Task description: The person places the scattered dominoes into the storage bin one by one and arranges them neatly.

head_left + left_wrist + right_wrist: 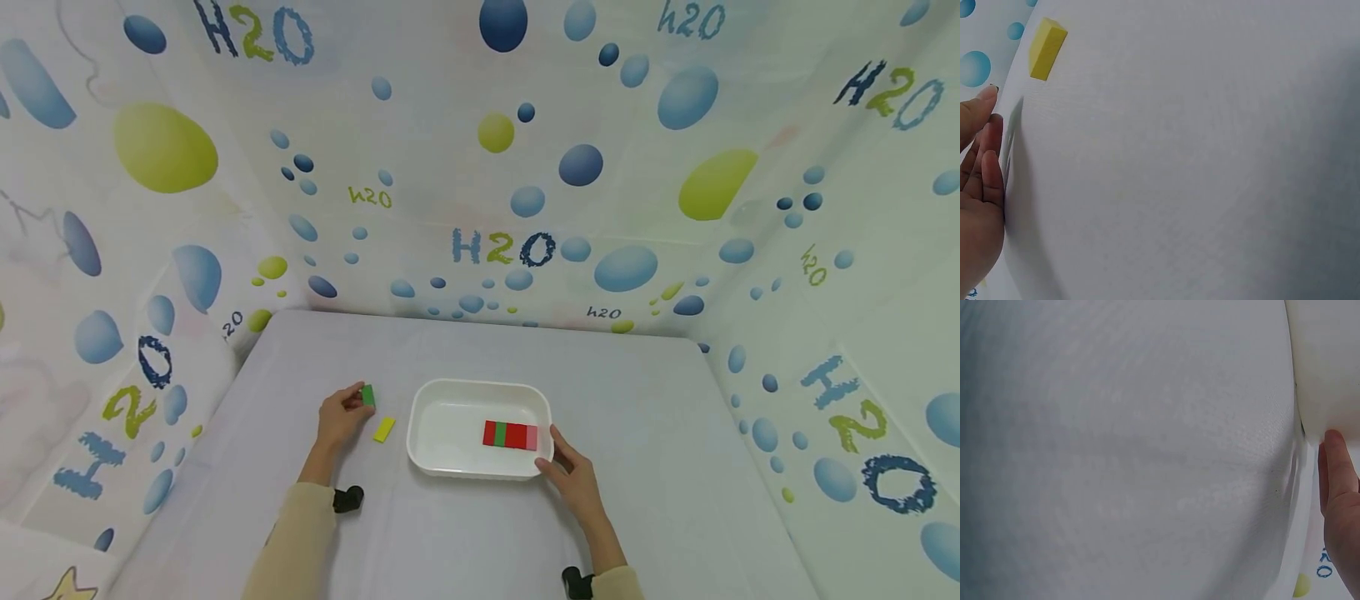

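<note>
In the head view my left hand (341, 421) pinches a green block (368, 396) between thumb and fingertips, left of the white tray. That block does not show in the left wrist view, where the hand (979, 169) is cut off at the left edge. A yellow block (384, 430) lies on the table between this hand and the tray. My right hand (573, 475) rests at the right end of the white tray (442, 472), thumb and fingers extended against its corner. Inside the tray, red blocks (516, 435), a green block (500, 434) and a pink block (532, 437) sit side by side in a row.
A white cloth covers the table (465, 542). Behind it and along both sides hang white sheets (420, 150) printed with blue and green bubbles and "H2O". Dark wrist devices (348, 499) show at both sleeves.
</note>
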The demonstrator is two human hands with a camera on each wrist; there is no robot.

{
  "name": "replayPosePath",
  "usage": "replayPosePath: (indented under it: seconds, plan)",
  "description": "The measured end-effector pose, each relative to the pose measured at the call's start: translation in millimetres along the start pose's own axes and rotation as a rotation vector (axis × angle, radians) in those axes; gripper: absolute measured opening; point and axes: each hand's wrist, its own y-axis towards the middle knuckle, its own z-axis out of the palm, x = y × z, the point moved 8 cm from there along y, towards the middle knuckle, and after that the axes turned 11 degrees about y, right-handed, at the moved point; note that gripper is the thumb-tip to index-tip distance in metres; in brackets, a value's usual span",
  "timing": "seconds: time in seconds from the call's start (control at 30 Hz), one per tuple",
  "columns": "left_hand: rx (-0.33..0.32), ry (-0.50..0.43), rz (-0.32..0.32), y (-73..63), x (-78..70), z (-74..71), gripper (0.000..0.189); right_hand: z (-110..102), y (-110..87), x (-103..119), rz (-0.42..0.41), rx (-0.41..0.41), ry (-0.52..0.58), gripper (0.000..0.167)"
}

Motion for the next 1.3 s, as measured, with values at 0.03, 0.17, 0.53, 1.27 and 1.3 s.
replayPosePath:
  seconds: [0.03,0.17,0.53,1.27,1.3]
  plan:
    - [0.000,-0.006,-0.002,-0.1,0.1,-0.6,0.055,-0.1,-0.1,0.0,0.001,0.000,0.000,0.069]
    - [-0.011,-0.022,-0.004,-0.4,-0.2,-4.2,0.054,-0.3,-1.2,1.6,0.005,-0.002,0.005,0.069]
    - [-0.027,-0.038,-0.022,-2.6,-5.0,-13.5,0.053,0.3,0.5,2.7,-0.014,-0.002,-0.009,0.069]
    - [-0.055,-0.094,0.164,-0.2,-74.6,-19.0,0.055,0.7,-0.9,2.2,-0.007,0.003,0.016,0.070]
    - [-0.051,-0.098,0.168,-0.7,-78.8,-18.3,0.054,0.5,-0.8,1.6,-0.004,0.003,0.013,0.070]
